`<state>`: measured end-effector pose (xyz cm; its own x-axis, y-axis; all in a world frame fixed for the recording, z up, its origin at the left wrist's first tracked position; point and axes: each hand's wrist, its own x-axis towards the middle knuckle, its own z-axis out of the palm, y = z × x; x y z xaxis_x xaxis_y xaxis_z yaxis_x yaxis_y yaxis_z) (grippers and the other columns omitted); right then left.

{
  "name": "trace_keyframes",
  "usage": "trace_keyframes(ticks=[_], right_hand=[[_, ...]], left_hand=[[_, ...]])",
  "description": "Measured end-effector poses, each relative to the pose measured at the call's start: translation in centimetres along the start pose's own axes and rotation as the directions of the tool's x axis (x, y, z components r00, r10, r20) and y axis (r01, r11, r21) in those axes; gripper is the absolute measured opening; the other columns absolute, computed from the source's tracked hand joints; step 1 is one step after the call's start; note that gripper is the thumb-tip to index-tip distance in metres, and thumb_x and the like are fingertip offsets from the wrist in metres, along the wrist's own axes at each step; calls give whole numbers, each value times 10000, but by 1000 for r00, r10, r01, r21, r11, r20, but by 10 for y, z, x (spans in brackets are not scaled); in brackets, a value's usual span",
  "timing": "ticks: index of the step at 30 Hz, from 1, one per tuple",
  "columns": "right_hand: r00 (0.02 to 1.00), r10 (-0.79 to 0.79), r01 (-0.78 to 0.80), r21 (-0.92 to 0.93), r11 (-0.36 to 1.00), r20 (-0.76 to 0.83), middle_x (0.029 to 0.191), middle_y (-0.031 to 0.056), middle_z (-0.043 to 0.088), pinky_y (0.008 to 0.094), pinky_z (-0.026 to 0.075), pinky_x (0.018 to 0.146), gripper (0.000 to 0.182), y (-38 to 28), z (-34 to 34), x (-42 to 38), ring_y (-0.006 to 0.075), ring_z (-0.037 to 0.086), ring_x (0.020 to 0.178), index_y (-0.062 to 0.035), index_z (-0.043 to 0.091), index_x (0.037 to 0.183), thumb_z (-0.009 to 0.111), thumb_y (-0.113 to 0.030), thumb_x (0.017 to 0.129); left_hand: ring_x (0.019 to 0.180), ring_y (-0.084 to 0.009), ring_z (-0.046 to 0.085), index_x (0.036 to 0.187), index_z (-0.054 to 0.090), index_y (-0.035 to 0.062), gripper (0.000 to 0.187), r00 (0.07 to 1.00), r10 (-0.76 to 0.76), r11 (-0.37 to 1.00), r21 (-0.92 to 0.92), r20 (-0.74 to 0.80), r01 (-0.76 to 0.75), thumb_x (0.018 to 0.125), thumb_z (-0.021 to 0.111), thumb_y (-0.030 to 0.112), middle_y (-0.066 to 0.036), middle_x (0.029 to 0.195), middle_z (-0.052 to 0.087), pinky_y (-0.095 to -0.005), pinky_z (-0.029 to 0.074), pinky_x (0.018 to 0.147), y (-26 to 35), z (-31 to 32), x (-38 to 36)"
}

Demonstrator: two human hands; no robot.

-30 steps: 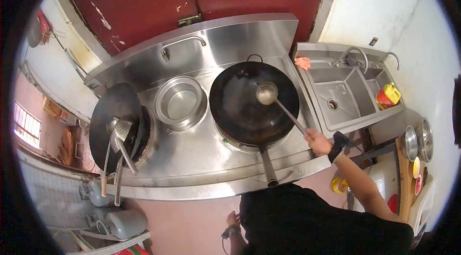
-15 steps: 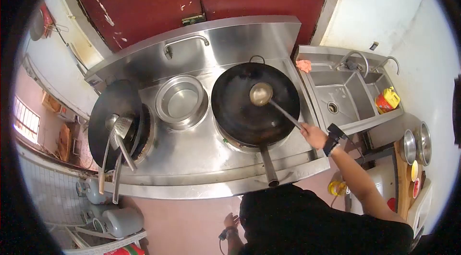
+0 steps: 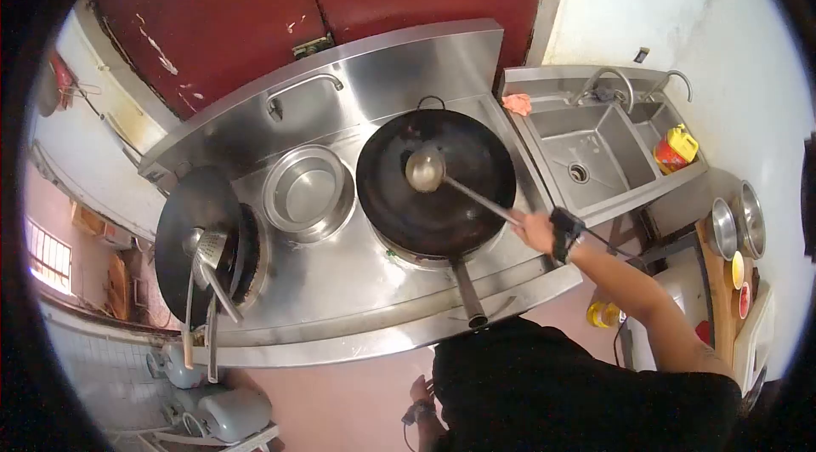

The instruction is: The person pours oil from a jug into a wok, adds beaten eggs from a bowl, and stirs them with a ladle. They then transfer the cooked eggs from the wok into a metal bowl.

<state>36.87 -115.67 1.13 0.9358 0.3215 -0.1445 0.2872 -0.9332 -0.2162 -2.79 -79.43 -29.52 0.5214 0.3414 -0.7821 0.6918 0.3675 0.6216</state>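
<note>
My right hand (image 3: pixel 534 232) grips the long handle of a steel ladle (image 3: pixel 425 169), whose bowl hangs over the left part of a large black wok (image 3: pixel 436 181) on the right burner. The wok's handle (image 3: pixel 467 290) points toward me. A black strap sits on my right wrist. My left hand (image 3: pixel 419 392) hangs low beside my body, away from the stove, with nothing seen in it; its fingers are partly hidden.
A steel stove counter (image 3: pixel 340 282) holds a round steel basin (image 3: pixel 306 192) and a second black wok (image 3: pixel 197 239) with ladles (image 3: pixel 208 282) at left. At right stand a double sink (image 3: pixel 595 154) with a yellow-red bottle (image 3: pixel 673 150), and steel bowls (image 3: pixel 738 231). Gas cylinders (image 3: pixel 225 409) sit below left.
My right hand has pushed the ladle leftward, so its bowl moved from the wok's middle-right toward its left side. The view has shifted slightly.
</note>
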Motion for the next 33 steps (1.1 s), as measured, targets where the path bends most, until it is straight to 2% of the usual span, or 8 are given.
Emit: trace_keyframes(ticks=[5, 6, 11, 15, 21, 23, 27, 33], right_hand=[[962, -81, 12, 257, 966, 262, 965, 219, 649, 464, 494, 780, 380, 17, -45, -37, 406, 623, 880, -90, 580, 1197, 527, -340, 916], [981, -188, 175, 192, 966, 49, 743, 220, 636, 501, 494, 655, 355, 30, -33, -36, 419, 630, 733, -124, 546, 1199, 528, -342, 919], [999, 43, -41, -51, 998, 28, 665, 220, 619, 521, 497, 600, 313, 1, -55, -40, 426, 624, 658, -106, 537, 1150, 538, -309, 911], [995, 100, -99, -21, 995, 23, 650, 209, 611, 510, 505, 590, 305, -5, -63, -51, 415, 625, 653, -114, 496, 1183, 522, -211, 896], [953, 8, 47, 172, 984, -303, 844, 214, 637, 459, 520, 588, 369, 12, -44, -77, 384, 636, 695, -122, 482, 1230, 553, -124, 868], [801, -51, 214, 206, 955, -596, 898, 208, 637, 449, 519, 581, 409, 15, -37, -82, 374, 638, 688, -130, 469, 1259, 576, -121, 864], [975, 124, -29, 447, 894, -185, 779, 224, 628, 473, 505, 580, 351, -4, -24, -88, 407, 620, 674, -124, 474, 1252, 548, -205, 919], [982, 63, -24, 213, 977, -178, 766, 229, 621, 488, 513, 599, 386, -15, -43, -79, 416, 620, 680, -151, 448, 1307, 506, -261, 942]], left_hand=[[822, -314, 620, 1273, 457, 60, 436, 980, -162, 924, -365, -111, 111, 911, 510, 296, -189, 991, 609, -397, 534, 668, 20, 15, -23], [840, -308, 619, 1288, 458, 71, 442, 970, -221, 923, -345, -105, 173, 915, 507, 304, -183, 1001, 612, -386, 531, 675, 19, 15, -22], [886, -287, 626, 1307, 488, 91, 427, 991, -133, 990, 44, -1, 133, 932, 502, 296, -154, 1039, 631, -364, 516, 678, -6, 6, 0], [862, -291, 630, 1293, 486, 86, 433, 991, -131, 991, -18, 2, 131, 921, 516, 306, -166, 1026, 629, -355, 523, 657, 10, 13, -1], [808, -303, 628, 1276, 481, 54, 453, 975, -220, 964, -164, -40, 211, 904, 525, 308, -180, 1025, 624, -367, 523, 609, 53, 28, -13], [793, -293, 625, 1282, 480, 64, 443, 987, -161, 964, -217, -22, 152, 909, 523, 300, -175, 995, 631, -369, 527, 593, 54, 29, -10], [792, -279, 626, 1278, 488, 64, 438, 985, -172, 982, -76, -5, 171, 903, 540, 284, -168, 943, 640, -360, 528, 586, 53, 28, -10], [769, -235, 610, 1191, 555, 71, 373, 998, 32, 999, -27, 53, -31, 881, 568, 278, -124, 898, 651, -327, 489, 596, 30, 23, 4]])
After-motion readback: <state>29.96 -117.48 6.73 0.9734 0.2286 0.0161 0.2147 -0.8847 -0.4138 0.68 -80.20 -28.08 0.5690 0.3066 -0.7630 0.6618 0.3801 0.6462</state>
